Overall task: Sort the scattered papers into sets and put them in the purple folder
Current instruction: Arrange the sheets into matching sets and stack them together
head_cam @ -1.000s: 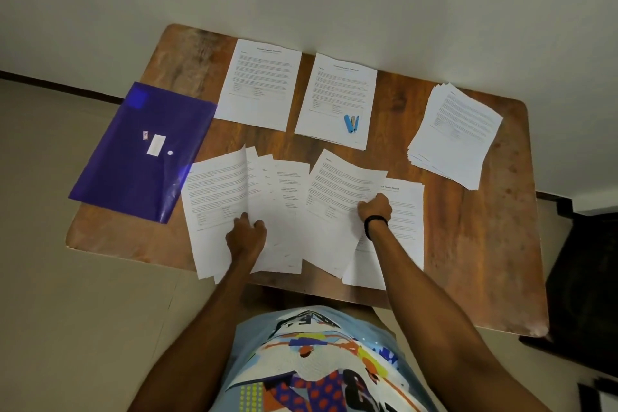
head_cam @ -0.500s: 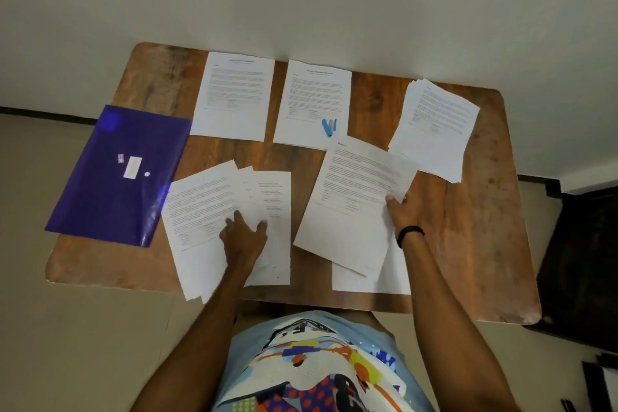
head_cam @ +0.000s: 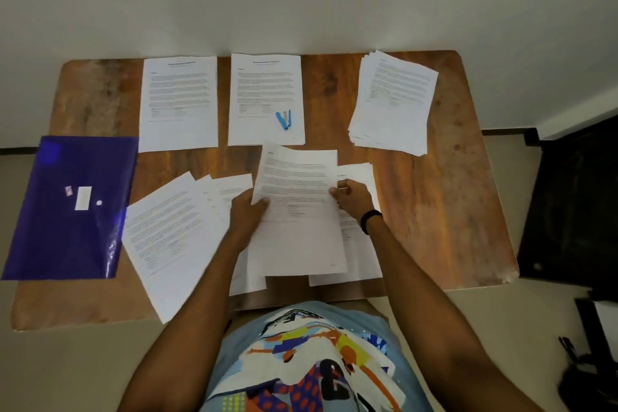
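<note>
Wooden table [head_cam: 434, 211]: left grip [head_cam: 249, 214] and right grip [head_cam: 351, 201] pinch one sheet [head_cam: 297, 231] by its sides. Dragging it back might push loose pages [head_cam: 167, 237] off the near edge.

**What stays out of your sight**

Your left hand [head_cam: 245, 214] shows only its thumb on the printed sheet [head_cam: 297, 211]; the fingers are under the paper. Your right hand [head_cam: 354, 201], pinching the opposite edge, hides its fingertips likewise. The sheet covers much of the pages [head_cam: 363, 257] beneath both hands, so their count is unclear. All print is too small to read, as is the white label [head_cam: 83, 198] left of your left hand. The frame cuts off the dark furniture [head_cam: 568, 211] right of your right hand.
</note>
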Motion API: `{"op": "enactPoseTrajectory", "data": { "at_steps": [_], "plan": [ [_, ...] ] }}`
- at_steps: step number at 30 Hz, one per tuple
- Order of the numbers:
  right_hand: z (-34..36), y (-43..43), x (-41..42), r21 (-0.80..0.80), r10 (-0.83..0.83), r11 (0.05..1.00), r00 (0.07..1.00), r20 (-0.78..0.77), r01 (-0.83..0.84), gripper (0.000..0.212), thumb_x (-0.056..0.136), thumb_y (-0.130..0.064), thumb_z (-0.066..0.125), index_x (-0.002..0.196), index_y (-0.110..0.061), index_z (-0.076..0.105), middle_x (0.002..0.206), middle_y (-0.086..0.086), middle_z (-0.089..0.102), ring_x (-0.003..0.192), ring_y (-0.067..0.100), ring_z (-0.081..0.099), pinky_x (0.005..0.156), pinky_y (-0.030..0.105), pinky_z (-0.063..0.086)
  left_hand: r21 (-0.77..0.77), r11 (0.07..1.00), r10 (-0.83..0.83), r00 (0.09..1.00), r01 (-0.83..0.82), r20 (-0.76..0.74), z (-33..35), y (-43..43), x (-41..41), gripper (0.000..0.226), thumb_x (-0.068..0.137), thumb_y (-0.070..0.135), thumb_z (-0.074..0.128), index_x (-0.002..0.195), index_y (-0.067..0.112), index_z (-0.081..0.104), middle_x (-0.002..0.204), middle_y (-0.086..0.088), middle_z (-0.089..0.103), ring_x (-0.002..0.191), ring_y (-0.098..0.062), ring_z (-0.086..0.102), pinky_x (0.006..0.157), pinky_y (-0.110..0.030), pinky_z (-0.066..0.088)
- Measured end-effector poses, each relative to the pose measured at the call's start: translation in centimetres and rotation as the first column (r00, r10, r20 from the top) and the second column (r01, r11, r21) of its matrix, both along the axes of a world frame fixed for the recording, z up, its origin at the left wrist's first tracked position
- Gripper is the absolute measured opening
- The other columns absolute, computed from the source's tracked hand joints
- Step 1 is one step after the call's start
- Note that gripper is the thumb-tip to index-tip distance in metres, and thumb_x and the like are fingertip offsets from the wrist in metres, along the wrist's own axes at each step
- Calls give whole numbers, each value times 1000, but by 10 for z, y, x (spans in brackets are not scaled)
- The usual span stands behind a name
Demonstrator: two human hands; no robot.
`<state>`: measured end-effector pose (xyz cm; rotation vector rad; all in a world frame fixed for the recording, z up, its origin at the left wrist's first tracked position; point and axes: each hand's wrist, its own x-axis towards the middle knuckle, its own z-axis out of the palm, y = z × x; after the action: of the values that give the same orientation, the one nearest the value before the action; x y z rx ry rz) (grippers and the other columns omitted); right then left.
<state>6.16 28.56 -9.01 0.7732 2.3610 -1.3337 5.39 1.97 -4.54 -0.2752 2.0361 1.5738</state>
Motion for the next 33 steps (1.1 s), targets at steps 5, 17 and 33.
{"op": "enactPoseTrajectory", "data": {
  "at_steps": [5, 17, 33],
  "plan": [
    [-19, 34, -12, 237, 57, 969, 998, 40, -65, 87, 79, -35, 83, 149, -15, 35, 151, 11, 40, 137, 29, 41, 114, 41, 37, -222, 946, 240, 971, -238, -18, -23, -18, 6, 32, 99, 30, 60, 127, 15, 61, 123, -6, 67, 107, -27, 66, 91, -36, 51],
    [-13, 67, -45, 428, 237, 835, 929, 285, -345, 113, 60, -51, 92, 141, -6, 29, 133, 14, 50, 120, 31, 54, 99, 41, 48, -314, 889, 356, 934, -333, 17, -37, -26, 19, 31, 99, 22, 60, 129, 13, 59, 131, -10, 63, 114, -32, 62, 98, -43, 49],
    [-27, 55, -22, 18, -247, 968, 938, 243, 251, 128, 64, -39, 94, 155, -10, 8, 136, 5, 49, 121, 24, 53, 97, 32, 45, -352, 884, 340, 940, -307, 35, -45, -28, 23, 34, 98, 24, 61, 130, 13, 58, 133, -11, 62, 116, -34, 60, 103, -48, 46]
  ]
}}
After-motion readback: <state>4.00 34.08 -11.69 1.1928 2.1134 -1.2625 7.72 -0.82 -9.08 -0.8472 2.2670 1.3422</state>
